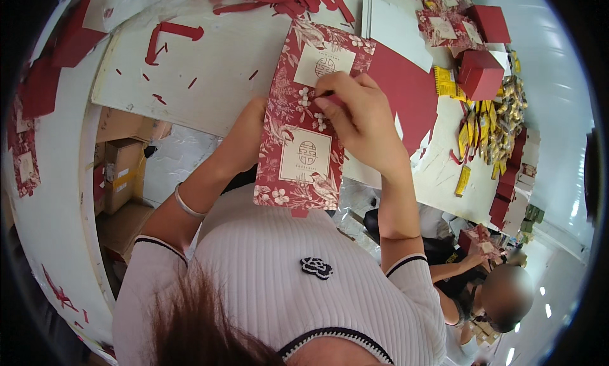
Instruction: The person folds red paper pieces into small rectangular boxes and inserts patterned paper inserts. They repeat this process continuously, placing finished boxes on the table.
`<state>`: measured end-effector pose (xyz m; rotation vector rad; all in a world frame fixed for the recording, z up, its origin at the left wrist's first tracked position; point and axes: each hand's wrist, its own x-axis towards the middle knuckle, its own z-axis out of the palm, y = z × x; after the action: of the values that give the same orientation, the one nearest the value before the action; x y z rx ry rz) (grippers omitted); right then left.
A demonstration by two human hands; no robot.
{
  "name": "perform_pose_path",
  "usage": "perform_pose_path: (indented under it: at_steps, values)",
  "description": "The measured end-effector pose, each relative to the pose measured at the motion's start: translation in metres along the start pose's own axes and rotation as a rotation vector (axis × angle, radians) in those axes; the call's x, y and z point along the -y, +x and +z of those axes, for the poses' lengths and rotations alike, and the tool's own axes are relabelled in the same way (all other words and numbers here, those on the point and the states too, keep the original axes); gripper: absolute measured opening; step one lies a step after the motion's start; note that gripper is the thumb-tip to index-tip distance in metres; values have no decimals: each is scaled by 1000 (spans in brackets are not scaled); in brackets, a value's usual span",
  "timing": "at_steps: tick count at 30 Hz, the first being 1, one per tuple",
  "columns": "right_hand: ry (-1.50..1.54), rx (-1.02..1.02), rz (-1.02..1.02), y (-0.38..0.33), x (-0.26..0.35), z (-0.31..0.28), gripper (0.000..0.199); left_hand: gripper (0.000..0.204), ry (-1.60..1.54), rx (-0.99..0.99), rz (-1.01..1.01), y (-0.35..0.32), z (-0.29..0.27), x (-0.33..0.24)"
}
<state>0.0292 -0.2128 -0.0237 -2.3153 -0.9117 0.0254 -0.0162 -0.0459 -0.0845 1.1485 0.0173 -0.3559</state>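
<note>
A flat red cardboard box blank [303, 121] with white flower prints and two cream label panels is held up in front of my chest. My left hand [248, 137] supports it from behind at its left edge, mostly hidden by the card. My right hand [358, 115] lies on the front of the blank, its fingertips pinched on a thin red strip near the blank's middle fold.
A white worktable [209, 61] carries red paper scraps [171, 33], a red sheet [406, 90], red folded boxes [480, 74] and yellow packets [491, 128]. Brown cartons [120, 172] stand below at the left. Another person [488, 293] works at the lower right.
</note>
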Motion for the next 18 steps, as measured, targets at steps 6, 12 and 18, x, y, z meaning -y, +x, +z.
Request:
perform_pose_path:
  at_steps: [6,12,18]
  values:
    - [199,111,107,7,1,-8,15,25,378,24,-14,1,-16,3]
    - [615,104,-151,16,14,-15,17,26,1059,-309,1126,17,-10,-56]
    - [1504,-148,95,10,27,-23,33,23,124,411,519,-1,2,-84]
